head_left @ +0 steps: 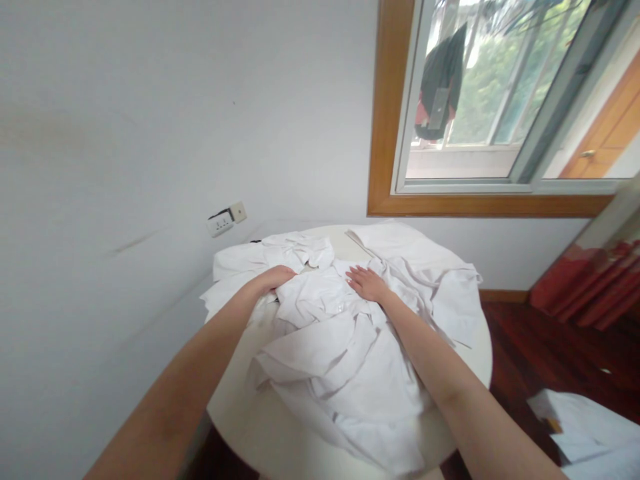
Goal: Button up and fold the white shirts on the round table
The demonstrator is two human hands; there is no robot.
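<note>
Resting right hand: fingers slightly apart on white cloth, centred on round table.
Left hand: at cloth's edge; cannot tell finger grip.
Snag risk: tugging could drag adjoining fabric.

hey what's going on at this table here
A person's right hand lies flat on a crumpled white cloth on a pale table. Their left hand is at its left edge, grip unclear. More white fabric lies on the table, some to the left and some to the right.
</note>
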